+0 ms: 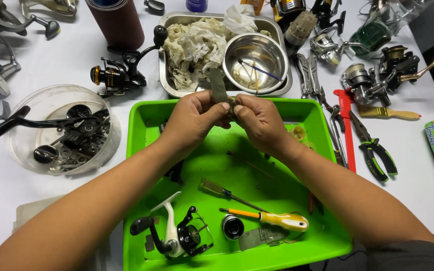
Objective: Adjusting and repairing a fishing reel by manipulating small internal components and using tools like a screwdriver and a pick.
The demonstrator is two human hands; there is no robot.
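My left hand [195, 116] and my right hand [260, 122] meet above the far end of a bright green tray [141, 150]. Together they pinch a narrow grey-green strip [219, 86] that sticks up between the fingertips, with a small dark part hidden where the fingers touch. In the tray near me lie a white and black fishing reel body [177, 233], a dark round spool [232, 226], a yellow-handled screwdriver [272, 219] and a clear-handled screwdriver [222, 190].
Beyond the tray stands a metal pan [166, 75] with crumpled rags and a steel bowl [255, 56]. A clear round tub [59, 129] of reel parts sits left. Pliers [375, 150], a red tool [346, 125], a brush and several reels lie right.
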